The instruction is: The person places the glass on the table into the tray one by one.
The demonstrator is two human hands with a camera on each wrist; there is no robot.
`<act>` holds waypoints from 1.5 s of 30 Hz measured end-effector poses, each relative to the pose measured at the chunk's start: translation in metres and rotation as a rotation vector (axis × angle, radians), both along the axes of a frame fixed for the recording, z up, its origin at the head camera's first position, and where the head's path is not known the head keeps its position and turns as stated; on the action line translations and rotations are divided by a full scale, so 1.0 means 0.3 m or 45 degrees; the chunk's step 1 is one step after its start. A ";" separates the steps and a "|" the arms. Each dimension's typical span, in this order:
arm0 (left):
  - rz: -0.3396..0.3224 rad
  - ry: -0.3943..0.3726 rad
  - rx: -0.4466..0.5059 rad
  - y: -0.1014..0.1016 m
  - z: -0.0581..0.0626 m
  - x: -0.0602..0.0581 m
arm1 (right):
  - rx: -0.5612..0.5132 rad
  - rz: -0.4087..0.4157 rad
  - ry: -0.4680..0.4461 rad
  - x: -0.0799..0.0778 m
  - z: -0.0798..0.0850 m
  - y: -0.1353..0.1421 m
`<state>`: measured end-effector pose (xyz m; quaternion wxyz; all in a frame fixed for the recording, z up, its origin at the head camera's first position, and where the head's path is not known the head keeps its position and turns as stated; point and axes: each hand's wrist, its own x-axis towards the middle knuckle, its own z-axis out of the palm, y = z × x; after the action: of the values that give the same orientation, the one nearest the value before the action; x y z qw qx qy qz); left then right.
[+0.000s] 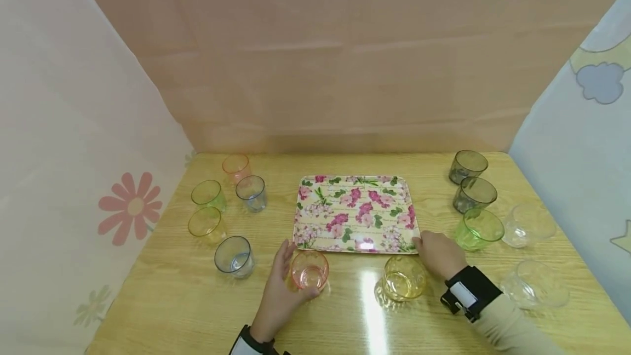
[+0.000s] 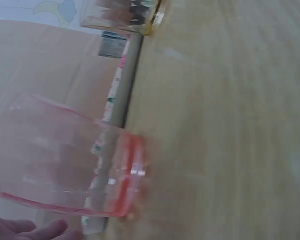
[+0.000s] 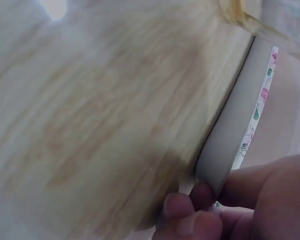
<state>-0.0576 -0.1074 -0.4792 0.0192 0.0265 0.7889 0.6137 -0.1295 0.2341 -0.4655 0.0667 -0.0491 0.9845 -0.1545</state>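
A floral tray (image 1: 360, 214) lies on the wooden table. My right hand (image 1: 440, 253) pinches its near right corner, thumb on top; in the right wrist view the curled fingers (image 3: 200, 225) are at the tray's pale side wall (image 3: 230, 127). My left hand (image 1: 282, 286) is spread around a pink glass (image 1: 309, 270) in front of the tray's near left corner, fingers on its left and thumb at its near right. In the left wrist view the fingertips (image 2: 45, 231) look apart from the pink glass (image 2: 65, 160). Between the hands, nearer the right one, stands a yellow glass (image 1: 404, 278).
Left of the tray stand several glasses, among them a blue one (image 1: 234, 257), a yellow one (image 1: 207, 224) and a pink one (image 1: 236, 167). On the right are dark glasses (image 1: 474, 194), a green glass (image 1: 478, 229) and clear glasses (image 1: 534, 285). Fabric walls (image 1: 345, 70) enclose the table.
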 end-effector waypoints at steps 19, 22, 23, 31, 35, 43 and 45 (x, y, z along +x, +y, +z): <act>-0.038 0.028 -0.004 0.027 -0.073 -0.009 | -0.006 0.007 -0.016 0.002 0.000 0.003; -0.022 0.036 -0.013 0.030 -0.071 -0.009 | -0.008 0.003 -0.025 -0.001 0.000 0.004; -0.015 0.040 -0.015 0.030 -0.069 -0.009 | -0.008 0.003 -0.026 -0.001 -0.001 0.004; 0.022 0.065 -0.029 0.026 -0.046 -0.026 | 0.002 0.000 -0.036 -0.006 -0.006 0.007; 0.033 0.089 -0.049 0.016 -0.007 -0.065 | 0.009 0.012 -0.021 -0.005 -0.006 0.007; 0.039 0.213 0.032 0.028 0.082 -0.208 | 0.004 0.038 0.020 -0.001 -0.006 0.005; 0.047 0.212 0.049 0.039 0.098 -0.249 | 0.001 0.037 0.016 0.000 -0.004 0.003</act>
<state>-0.1322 -0.0957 -0.4497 -0.0582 0.0633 0.7761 0.6248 -0.1294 0.2352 -0.4667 0.0628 -0.0644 0.9842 -0.1528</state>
